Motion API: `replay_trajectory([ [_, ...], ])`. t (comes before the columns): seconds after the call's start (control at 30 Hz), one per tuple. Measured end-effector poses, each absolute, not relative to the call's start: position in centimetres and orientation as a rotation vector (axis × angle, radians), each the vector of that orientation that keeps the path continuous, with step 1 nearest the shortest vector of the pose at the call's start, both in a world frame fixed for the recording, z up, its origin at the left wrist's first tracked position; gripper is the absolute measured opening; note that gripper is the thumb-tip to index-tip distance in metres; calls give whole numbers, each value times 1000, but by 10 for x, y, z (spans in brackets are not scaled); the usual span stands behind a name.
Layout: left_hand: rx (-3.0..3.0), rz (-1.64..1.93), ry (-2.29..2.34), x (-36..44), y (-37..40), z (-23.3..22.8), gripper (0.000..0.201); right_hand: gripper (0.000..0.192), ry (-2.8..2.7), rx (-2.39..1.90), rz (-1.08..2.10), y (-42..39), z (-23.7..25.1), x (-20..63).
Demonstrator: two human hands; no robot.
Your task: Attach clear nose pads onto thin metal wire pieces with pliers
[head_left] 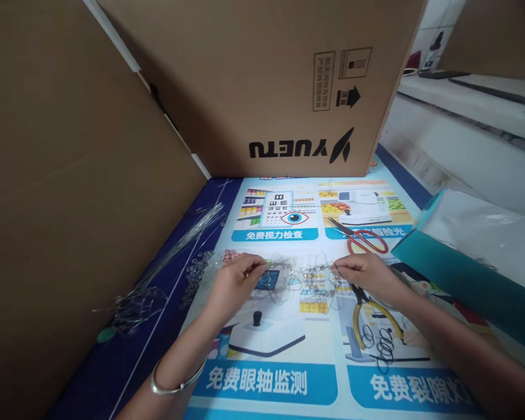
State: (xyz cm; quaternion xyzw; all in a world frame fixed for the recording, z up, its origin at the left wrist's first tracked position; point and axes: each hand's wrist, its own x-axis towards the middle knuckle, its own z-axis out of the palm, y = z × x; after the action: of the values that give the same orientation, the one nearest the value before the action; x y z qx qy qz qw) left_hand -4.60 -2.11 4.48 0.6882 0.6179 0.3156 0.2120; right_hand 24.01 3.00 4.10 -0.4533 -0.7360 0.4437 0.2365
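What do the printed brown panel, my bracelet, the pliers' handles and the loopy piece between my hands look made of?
Printed brown panel: matte cardboard, from its dull brown surface.
Bracelet: probably polished silvery metal, from its bright sheen.
Pliers' handles: probably smooth yellow plastic or rubber, from their even colour.
Loopy piece: perhaps fine metal wire, given its thin curves; finish unclear.

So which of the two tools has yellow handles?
The pliers, lying just below the right hand in the picture; the scissors, above that hand, have red handles.
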Motion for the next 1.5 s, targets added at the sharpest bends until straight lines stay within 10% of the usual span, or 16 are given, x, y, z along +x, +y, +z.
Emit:
replay_trajectory([
  [1.5,1516,771,1451,-49,-15,35,9,36,-2098,-1335,1070,33,39,245],
])
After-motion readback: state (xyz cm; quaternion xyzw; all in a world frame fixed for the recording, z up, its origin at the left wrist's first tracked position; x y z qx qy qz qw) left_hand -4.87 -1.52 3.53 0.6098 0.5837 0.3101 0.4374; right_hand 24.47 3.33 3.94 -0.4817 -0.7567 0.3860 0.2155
